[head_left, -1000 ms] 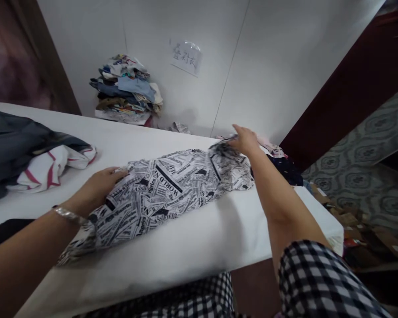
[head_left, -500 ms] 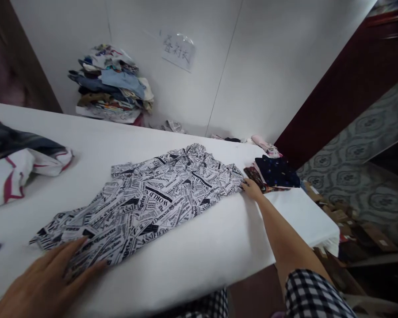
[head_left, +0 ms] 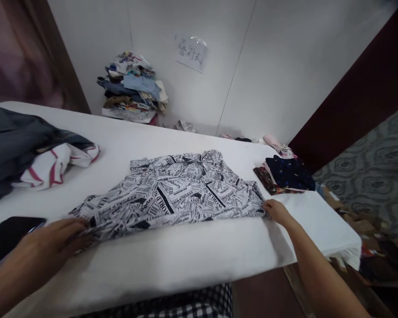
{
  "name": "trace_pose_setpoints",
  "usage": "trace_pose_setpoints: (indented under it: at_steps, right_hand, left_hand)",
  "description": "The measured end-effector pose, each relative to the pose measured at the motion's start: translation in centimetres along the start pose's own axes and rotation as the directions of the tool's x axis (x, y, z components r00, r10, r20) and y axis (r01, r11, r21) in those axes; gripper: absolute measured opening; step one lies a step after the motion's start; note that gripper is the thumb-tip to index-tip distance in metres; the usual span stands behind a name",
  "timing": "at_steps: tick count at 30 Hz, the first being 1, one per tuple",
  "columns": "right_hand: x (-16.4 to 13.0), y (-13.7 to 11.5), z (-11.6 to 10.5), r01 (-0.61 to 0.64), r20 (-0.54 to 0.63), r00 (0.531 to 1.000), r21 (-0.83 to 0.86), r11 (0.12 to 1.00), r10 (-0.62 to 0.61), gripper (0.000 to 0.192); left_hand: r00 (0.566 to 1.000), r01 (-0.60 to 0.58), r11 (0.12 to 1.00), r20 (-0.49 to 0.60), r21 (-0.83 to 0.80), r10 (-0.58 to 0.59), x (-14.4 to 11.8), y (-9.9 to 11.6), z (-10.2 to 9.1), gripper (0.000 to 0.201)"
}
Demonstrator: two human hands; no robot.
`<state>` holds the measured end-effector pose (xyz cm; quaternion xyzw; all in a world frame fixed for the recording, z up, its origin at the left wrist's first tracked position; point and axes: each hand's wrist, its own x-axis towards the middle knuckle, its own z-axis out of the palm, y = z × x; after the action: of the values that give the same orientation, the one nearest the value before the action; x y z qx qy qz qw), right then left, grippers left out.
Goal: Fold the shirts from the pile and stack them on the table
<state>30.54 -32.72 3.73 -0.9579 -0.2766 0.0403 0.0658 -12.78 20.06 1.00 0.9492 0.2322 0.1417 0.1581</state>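
Note:
A black-and-white newspaper-print shirt lies spread across the white table. My left hand grips the shirt's near left corner, with the cloth bunched under the fingers. At the shirt's near right corner my right hand pinches the edge. The near edge of the shirt looks folded over between my two hands.
A dark phone lies at the near left. Grey and red-striped white garments are heaped at the far left. Folded dark clothes sit at the right end. A pile of clothes stands against the wall, under a paper sign.
Both hands came from the shirt's far side to its near edge. The shirt now lies wider and flatter, with its near edge folded.

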Motion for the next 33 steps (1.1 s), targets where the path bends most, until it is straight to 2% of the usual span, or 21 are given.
trace_pose_setpoints:
  at_steps: [2, 5, 7, 10, 13, 16, 21, 23, 26, 30, 33]
  right_hand:
    - [-2.0, 0.4, 0.7, -0.012, -0.012, 1.000, -0.043, 0.999, 0.012, 0.027]
    - [-3.3, 0.4, 1.2, -0.064, -0.040, 0.997, -0.146, 0.987, 0.059, 0.028]
    - [-3.2, -0.2, 1.2, -0.068, -0.101, 0.994, -0.201, 0.977, 0.048, 0.026]
    - [-2.3, -2.1, 1.1, 0.026, -0.239, 0.969, -0.134, 0.991, -0.058, 0.032]
    - [-1.2, -4.1, 1.8, 0.077, -0.275, 0.957, -0.049, 0.996, -0.088, 0.041]
    - [-0.7, -5.1, 3.6, 0.088, -0.277, 0.956, -0.056, 0.995, -0.100, 0.043]
    - [-1.1, -4.7, 6.4, 0.164, -0.440, 0.884, -0.022, 0.986, -0.157, 0.044]
    - [-1.5, -4.4, 6.7, 0.165, -0.467, 0.875, 0.042, 0.985, -0.127, 0.049]
    - [-1.9, -4.0, 6.4, 0.106, -0.479, 0.878, 0.166, 0.980, -0.014, 0.056]
    - [-2.2, -3.9, 5.9, 0.004, -0.452, 0.879, 0.321, 0.947, 0.150, 0.059]
    - [-2.1, -4.1, 5.9, -0.063, -0.425, 0.873, 0.388, 0.919, 0.240, 0.061]
  left_hand:
    - [0.996, 0.014, 1.000, 0.085, -0.023, -0.012, -0.3, 1.0, -0.6, 0.042]
    - [0.980, 0.101, 0.992, 0.181, -0.077, -0.085, -0.3, 3.2, -2.2, 0.044]
    - [0.970, 0.182, 0.979, 0.178, -0.089, -0.164, -0.1, 4.5, -3.4, 0.046]
    - [0.955, 0.272, 0.962, 0.127, -0.029, -0.267, 0.7, 5.9, -4.3, 0.046]
    - [0.973, 0.210, 0.977, 0.094, 0.040, -0.213, 2.0, 7.0, -4.1, 0.046]
    - [0.985, 0.151, 0.983, 0.073, 0.108, -0.159, 3.8, 8.1, -3.2, 0.045]
    - [0.983, 0.150, 0.961, 0.072, 0.231, -0.171, 5.2, 9.8, -1.6, 0.040]
    - [0.984, 0.135, 0.961, 0.079, 0.242, -0.158, 4.9, 10.1, -0.9, 0.034]
    - [0.990, 0.112, 0.965, 0.058, 0.237, -0.129, 4.2, 10.0, -0.3, 0.028]
    - [0.992, 0.126, 0.980, -0.005, 0.151, -0.127, 3.5, 9.7, -0.6, 0.027]
    - [0.985, 0.161, 0.984, -0.080, 0.079, -0.155, 4.4, 9.3, -1.0, 0.034]
